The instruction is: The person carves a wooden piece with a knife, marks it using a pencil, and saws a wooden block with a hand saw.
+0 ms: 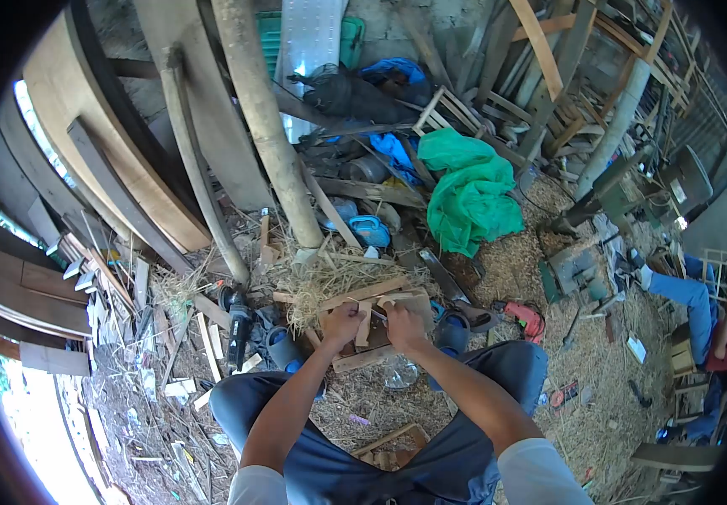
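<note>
My left hand (344, 324) is closed at the edge of a small pale wood strip (363, 329), its fingers pressed against it. Just to the right, my right hand (403, 325) is curled around a thin, short object whose kind is too small to tell. Both hands are low over a wooden board (416, 306) on the ground between my feet. Another wood piece (363, 360) lies along the board's near side. A clear plastic piece (399, 372) rests close under my right forearm.
A black power tool (238, 328) stands at left, near wood scraps. A red tool (525, 321) lies at right on the shavings. Beyond are a green plastic sheet (466, 189), a post (267, 118) and leaning planks (106, 126). Another person (721, 337) sits far right.
</note>
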A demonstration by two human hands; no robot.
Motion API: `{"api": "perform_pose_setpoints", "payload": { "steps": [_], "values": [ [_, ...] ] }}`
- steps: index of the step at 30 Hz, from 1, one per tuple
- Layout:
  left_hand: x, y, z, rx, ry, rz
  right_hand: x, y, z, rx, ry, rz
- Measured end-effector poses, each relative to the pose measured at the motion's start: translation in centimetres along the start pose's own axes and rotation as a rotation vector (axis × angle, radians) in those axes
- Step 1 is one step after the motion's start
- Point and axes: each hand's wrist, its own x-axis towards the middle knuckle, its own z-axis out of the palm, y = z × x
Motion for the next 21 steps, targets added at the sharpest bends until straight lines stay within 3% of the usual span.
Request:
{"api": "perform_pose_setpoints", "payload": {
  "steps": [7,9,13,15,20,21],
  "values": [
    [-1.7,5.4,0.7,0.157,-0.052,0.073,1.3,3.5,-3.3,0.216,0.306,0.044],
    [-1.4,7.2,1.9,0.019,-0.092,0.138,2.3,7.4,-3.9,0.53,0.347,0.193],
    [0.2,9.9,6.8,-0.196,-0.218,0.143,2.5,18.1,-0.6,0.65,0.437,0.383],
    [1.2,12.3,11.0,-0.211,-0.243,0.087,2.4,24.6,2.7,1.102,0.337,0.538],
    [5.3,11.6,21.8,-0.194,-0.337,-0.069,-1.2,31.2,4.1,0.858,0.35,0.703],
    [5.9,11.1,23.5,-0.224,-0.312,-0.123,-1.2,31.6,3.6,0.784,0.327,0.648]
  ]
}}
